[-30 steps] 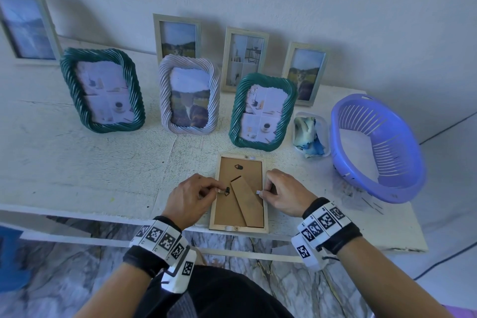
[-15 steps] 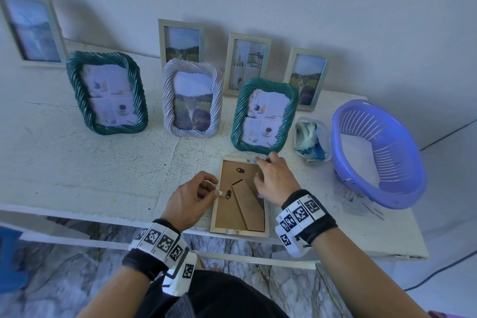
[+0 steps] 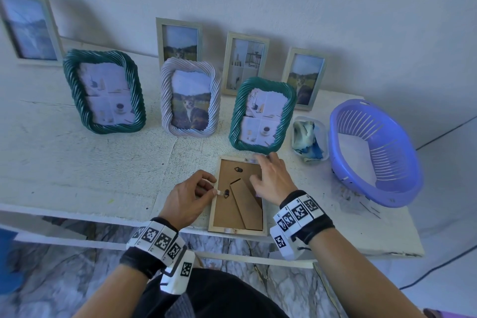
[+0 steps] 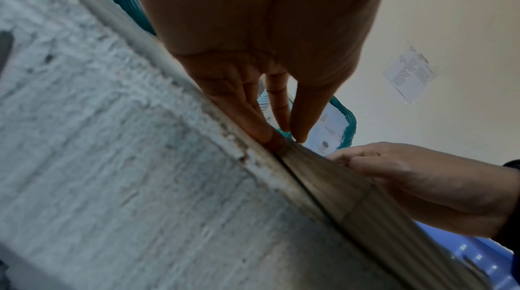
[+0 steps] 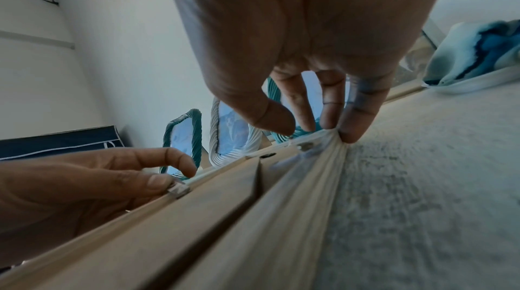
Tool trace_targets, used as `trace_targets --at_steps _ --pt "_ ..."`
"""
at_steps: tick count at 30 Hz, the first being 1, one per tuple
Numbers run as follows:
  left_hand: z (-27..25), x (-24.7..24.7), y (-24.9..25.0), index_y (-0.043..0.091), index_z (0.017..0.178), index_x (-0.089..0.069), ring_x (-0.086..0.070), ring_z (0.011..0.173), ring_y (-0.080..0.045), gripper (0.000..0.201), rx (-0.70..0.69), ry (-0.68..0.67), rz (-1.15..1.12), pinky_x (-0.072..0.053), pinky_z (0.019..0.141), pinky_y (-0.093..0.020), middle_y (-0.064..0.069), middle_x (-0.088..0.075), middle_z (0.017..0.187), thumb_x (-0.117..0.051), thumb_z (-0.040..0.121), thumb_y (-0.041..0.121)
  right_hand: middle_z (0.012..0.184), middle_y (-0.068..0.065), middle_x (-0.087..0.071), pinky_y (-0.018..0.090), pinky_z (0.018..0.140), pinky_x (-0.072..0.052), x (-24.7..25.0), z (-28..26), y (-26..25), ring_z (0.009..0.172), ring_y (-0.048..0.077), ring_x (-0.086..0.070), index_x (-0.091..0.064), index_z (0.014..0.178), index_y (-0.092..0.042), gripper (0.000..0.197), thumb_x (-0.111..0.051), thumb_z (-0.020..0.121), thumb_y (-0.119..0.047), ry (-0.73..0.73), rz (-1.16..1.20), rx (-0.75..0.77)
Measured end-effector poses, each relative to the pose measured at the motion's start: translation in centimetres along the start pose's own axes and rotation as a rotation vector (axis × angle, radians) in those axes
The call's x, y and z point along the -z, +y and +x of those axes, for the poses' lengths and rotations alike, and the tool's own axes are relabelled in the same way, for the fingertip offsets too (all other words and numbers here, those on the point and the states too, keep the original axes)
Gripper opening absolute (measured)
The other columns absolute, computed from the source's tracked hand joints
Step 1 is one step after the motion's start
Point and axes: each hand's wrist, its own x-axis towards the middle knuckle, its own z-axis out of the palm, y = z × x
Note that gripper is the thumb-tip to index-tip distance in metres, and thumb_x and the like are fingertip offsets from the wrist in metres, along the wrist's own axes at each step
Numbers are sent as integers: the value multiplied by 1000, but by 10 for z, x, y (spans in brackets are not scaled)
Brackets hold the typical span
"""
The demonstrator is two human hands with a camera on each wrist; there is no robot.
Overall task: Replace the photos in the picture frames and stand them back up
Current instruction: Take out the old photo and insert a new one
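A light wooden picture frame (image 3: 227, 214) lies face down near the table's front edge, its brown backing and folded easel leg (image 3: 246, 204) facing up. My left hand (image 3: 215, 188) pinches a small metal tab (image 3: 220, 192) on the frame's left side; the right wrist view shows the tab (image 5: 178, 190) between thumb and forefinger. My right hand (image 3: 260, 165) reaches over the backing, its straight fingers touching the frame's top rail next to another tab (image 5: 305, 145), thumb lifted. The photo side of the frame is hidden.
Three twisted-rim frames stand behind: teal (image 3: 103, 90), white (image 3: 191, 97), teal (image 3: 263, 113). Several plain wooden frames (image 3: 246, 62) lean on the wall. A clear tub with a cloth (image 3: 309, 139) and a blue basket (image 3: 374, 152) sit to the right.
My right hand has moved from the frame's right edge up to its top rail. The left hand has stayed pinching the tab on the left side.
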Motion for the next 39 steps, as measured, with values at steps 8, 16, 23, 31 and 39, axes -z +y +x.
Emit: trace_targets --at_steps 8,16,23,31,39 --pt "-1 -1 1 33 96 -60 -63 74 0 16 11 16 -4 -56 73 -32 12 -67 82 -69 87 25 119 11 -39 32 94 -39 -2 -2 -4 106 28 -40 -44 139 -13 51 -50 89 -19 -14 -98 26" --pt "-1 -1 1 34 95 -60 -63 73 -1 16 5 17 -12 -56 71 -32 12 -67 81 -70 86 24 118 10 -38 30 100 -33 -4 -10 -3 106 28 -38 -46 141 -10 52 -48 90 -17 8 -62 30" --pt "-1 -1 1 34 95 -59 -63 72 -2 16 4 19 -12 -56 72 -32 12 -67 81 -70 86 25 118 7 -38 22 95 -31 -11 -12 4 107 25 -37 -54 136 -20 48 -52 88 -14 49 68 21" --pt "-2 -1 2 33 95 -59 -62 72 0 16 1 25 -21 -55 71 -27 11 -67 81 -70 87 24 121 5 -38 31 102 -36 -8 -19 6 114 22 -39 -52 137 -26 50 -54 87 -17 39 140 54" --pt "-2 -2 0 30 96 -60 -63 72 1 16 -9 32 -23 -53 69 -23 12 -67 81 -71 86 24 160 10 15 43 116 -18 -22 -67 -3 149 25 4 3 151 -41 104 -63 76 -69 -157 154 42"
